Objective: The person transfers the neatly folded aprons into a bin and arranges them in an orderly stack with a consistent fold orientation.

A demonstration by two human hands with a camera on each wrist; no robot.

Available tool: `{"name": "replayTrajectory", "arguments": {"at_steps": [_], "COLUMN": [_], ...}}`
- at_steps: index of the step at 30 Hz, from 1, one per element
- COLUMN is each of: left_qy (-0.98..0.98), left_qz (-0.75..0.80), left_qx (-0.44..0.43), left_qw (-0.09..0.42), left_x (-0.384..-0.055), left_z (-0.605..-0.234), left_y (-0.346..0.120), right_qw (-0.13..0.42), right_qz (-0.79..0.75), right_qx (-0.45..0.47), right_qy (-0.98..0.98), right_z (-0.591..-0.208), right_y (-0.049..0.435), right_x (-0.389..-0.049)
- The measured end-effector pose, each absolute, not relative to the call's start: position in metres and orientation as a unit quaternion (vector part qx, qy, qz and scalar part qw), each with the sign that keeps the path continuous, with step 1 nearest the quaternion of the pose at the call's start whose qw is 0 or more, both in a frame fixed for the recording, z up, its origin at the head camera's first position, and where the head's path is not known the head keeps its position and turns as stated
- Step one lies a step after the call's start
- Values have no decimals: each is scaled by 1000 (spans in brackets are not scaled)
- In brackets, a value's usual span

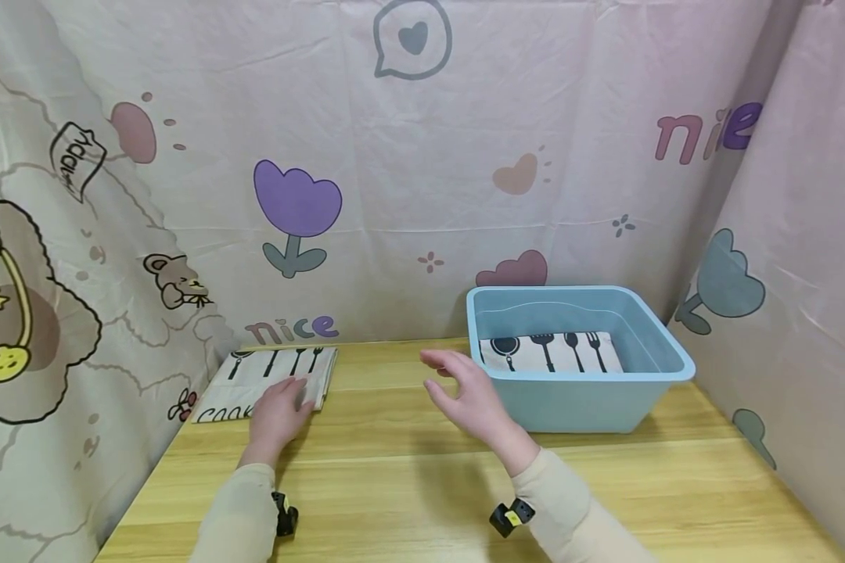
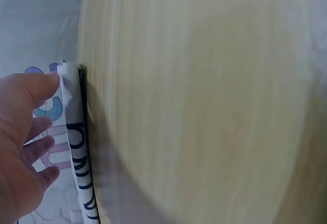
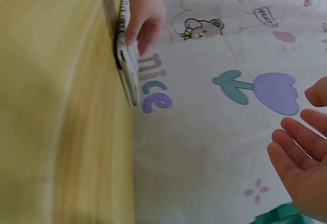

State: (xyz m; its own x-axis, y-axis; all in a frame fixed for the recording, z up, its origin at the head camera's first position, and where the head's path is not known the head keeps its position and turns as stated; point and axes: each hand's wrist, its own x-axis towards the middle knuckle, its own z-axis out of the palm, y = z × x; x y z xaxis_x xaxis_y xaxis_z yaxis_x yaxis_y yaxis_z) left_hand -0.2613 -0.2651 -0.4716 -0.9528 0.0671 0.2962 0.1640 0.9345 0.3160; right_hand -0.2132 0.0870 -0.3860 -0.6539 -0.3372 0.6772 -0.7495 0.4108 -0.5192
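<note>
A folded white dish towel (image 1: pixel 235 391) printed with black utensils lies flat at the table's left side. Over its right part is my left hand (image 1: pixel 278 414), fingers loosely bent and spread; in the left wrist view the thumb (image 2: pixel 41 87) shows right at the towel's edge (image 2: pixel 76 142). My right hand (image 1: pixel 473 395) hovers above the table beside a light blue plastic bin (image 1: pixel 570 407), palm facing left, with nothing in it. Inside the bin lies another folded cloth (image 1: pixel 584 360) with the same utensil print; its lower part is hidden behind the front wall.
The wooden table (image 1: pixel 366 485) runs up to a printed curtain (image 1: pixel 394 195) at the back, with more of it along both sides. The bin stands at the back right near the curtain. Bare wood separates the towel and the bin.
</note>
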Motion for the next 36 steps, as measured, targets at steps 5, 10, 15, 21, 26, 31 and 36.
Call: {"name": "replayTrajectory", "arguments": {"at_steps": [5,10,15,21,26,31,36], "left_qy": [-975,-978,-980,-980,-979,-978,-976], "left_qz": [-166,-160,-153,-155,-160,-157,-155], "left_qx": [-67,-72,-73,-75,-83,-95,-121], "left_qw": [133,115,104,97,94,95,99], "left_x": [-261,-260,-259,-259,-259,-256,-254], "left_z": [-476,-480,-483,-482,-480,-480,-478], "left_y": [-271,-275,-277,-277,-275,-267,-257], "right_qw": [207,183,168,161,149,129,110], "right_qz": [449,466,478,486,493,500,511], "right_qx": [323,310,297,286,279,264,242], "right_qy": [-807,-808,-809,-810,-810,-815,-818], "right_z": [-396,-405,-412,-425,-432,-438,-446], "right_y": [81,75,71,69,66,63,62], "right_x": [-216,-219,-224,-231,-236,-241,-244]}}
